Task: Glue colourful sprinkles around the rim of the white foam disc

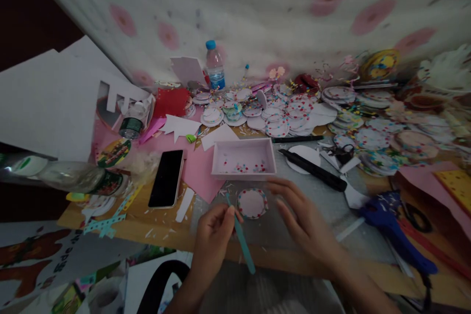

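Observation:
Between the thumb and fingers of my left hand [217, 230] are slim teal tweezers [243, 245], their thin end pointing up and away from me. Just right of their tip lies a round white paper disc [252, 203] edged with red and teal beads. My right hand [301, 216] hovers to the right of this disc, fingers apart and holding nothing, slightly blurred. Its fingertips are close to the front right corner of a shallow white box [243, 176], which has small red and other coloured beads scattered inside.
A black utility knife [316, 171] lies on the cutting mat [294, 250]. At right is a blue glue gun [397, 225]; at left, a phone [166, 179] and a plastic bottle [73, 176]. Piles of decorated discs [279, 113] and an upright water bottle [215, 68] line the back.

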The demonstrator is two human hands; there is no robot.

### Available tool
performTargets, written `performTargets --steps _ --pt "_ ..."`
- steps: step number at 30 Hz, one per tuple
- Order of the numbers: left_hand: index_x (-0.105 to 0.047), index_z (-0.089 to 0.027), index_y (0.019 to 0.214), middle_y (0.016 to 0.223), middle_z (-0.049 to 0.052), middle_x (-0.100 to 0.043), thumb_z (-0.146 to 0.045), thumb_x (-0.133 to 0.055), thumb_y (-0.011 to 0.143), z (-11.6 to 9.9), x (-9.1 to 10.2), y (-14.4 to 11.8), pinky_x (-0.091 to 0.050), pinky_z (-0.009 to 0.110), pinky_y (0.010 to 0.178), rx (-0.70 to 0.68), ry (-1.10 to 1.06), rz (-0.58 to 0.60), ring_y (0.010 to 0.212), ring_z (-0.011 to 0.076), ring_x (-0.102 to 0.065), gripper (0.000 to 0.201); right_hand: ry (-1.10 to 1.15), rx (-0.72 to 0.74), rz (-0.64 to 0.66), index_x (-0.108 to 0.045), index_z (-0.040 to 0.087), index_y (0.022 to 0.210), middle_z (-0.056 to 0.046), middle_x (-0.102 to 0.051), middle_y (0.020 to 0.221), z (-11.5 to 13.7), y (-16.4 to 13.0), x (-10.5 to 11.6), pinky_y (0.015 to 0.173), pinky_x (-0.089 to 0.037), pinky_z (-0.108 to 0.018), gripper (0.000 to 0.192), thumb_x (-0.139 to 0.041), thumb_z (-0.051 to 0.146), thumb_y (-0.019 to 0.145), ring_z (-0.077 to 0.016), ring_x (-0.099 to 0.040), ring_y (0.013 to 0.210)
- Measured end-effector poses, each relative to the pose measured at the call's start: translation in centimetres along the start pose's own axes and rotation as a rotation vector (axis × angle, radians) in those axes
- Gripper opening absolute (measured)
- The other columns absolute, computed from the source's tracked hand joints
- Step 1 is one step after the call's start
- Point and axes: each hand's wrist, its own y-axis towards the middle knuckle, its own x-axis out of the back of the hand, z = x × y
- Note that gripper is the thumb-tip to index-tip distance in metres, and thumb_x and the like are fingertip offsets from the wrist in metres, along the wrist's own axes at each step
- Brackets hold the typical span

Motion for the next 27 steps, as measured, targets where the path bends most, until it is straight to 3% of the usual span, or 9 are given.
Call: performTargets --steps 3,6,10,14,16,18,21,27 --pt "-0.057 -0.019 0.063 0.057 -0.002 -0.052 -0.047 -0.051 0.087 0.4 0.3 -0.1 -0.040 0.021 0.053 -0.017 -0.003 -0.020 0.056 0.0121 -0.049 0.037 -0.086 -0.092 0.111 -0.052 0.022 0.127 -0.012 -0.055 0.132 -2.1 1.9 -0.6 0.105 -0.042 -0.046 0.035 -0.043 0.029 0.094 -0.0242 -0.051 0.125" --pt "-0.056 -0.019 0.064 0.063 0.000 -0.058 -0.045 -0.050 0.088 1.2 0.4 0.2 -0.044 0.023 0.063 -0.036 -0.001 -0.062 0.064 0.0138 -0.054 0.036 -0.172 -0.096 0.152 -0.044 0.015 0.135 -0.017 -0.045 0.142 -3.4 3.3 -1.5 0.110 -0.037 -0.048 0.044 -0.040 0.032 0.095 -0.0251 -0.044 0.133" --pt "-0.055 -0.019 0.066 0.088 0.006 -0.071 -0.048 -0.053 0.086 2.9 0.5 1.0 -0.050 0.031 0.081 0.030 -0.085 -0.039 0.084 0.0192 -0.065 0.035 -0.243 -0.033 0.093 -0.044 0.019 0.134 -0.014 -0.045 0.142 -2.4 2.8 0.0 0.109 -0.039 -0.046 0.040 -0.037 0.028 0.096 -0.0237 -0.045 0.132" --pt "-0.053 -0.019 0.064 0.098 0.009 -0.072 -0.052 -0.057 0.083 4.0 0.4 1.7 -0.051 0.039 0.090 0.072 -0.172 -0.054 0.092 0.0234 -0.068 0.038 -0.465 -0.091 -0.223 -0.051 0.021 0.125 -0.014 -0.056 0.125 -1.4 -1.3 5.1 0.099 -0.044 -0.047 0.036 -0.042 0.025 0.090 -0.0277 -0.054 0.118" --pt "-0.054 -0.018 0.064 0.098 0.010 -0.073 -0.052 -0.059 0.082 4.0 0.1 2.1 -0.052 0.040 0.088 0.072 -0.189 -0.056 0.091 0.0243 -0.069 0.039 -0.757 -0.246 -0.320 -0.055 0.015 0.117 -0.019 -0.061 0.108 -2.4 -4.6 7.8 0.090 -0.047 -0.048 0.035 -0.043 0.026 0.087 -0.0336 -0.057 0.106" --pt "-0.054 -0.018 0.065 0.099 0.010 -0.073 -0.051 -0.058 0.083 3.7 -0.2 2.6 -0.053 0.040 0.087 0.061 -0.210 -0.023 0.091 0.0248 -0.069 0.038 -1.015 -0.454 -0.282 -0.057 0.013 0.114 -0.022 -0.064 0.098 -4.1 -7.9 9.9 0.080 -0.049 -0.050 0.037 -0.046 0.034 0.084 -0.0392 -0.059 0.097" --pt "-0.055 -0.019 0.067 0.101 0.010 -0.073 -0.048 -0.057 0.085 2.8 -0.8 3.5 -0.054 0.039 0.087 0.032 -0.212 0.031 0.094 0.0244 -0.069 0.035 -1.131 -0.730 -0.176 -0.058 0.011 0.113 -0.025 -0.064 0.088 -6.3 -11.7 11.1 0.066 -0.049 -0.050 0.046 -0.046 0.043 0.082 -0.0437 -0.060 0.088" --pt "-0.057 -0.019 0.071 0.104 0.010 -0.073 -0.042 -0.053 0.088 1.1 -1.7 5.2 -0.053 0.036 0.090 -0.042 -0.134 0.111 0.096 0.0213 -0.069 0.030 -1.030 -0.852 -0.050 -0.057 0.007 0.111 -0.027 -0.065 0.093 -7.5 -12.4 10.1 0.072 -0.051 -0.048 0.049 -0.037 0.042 0.083 -0.0420 -0.065 0.084"
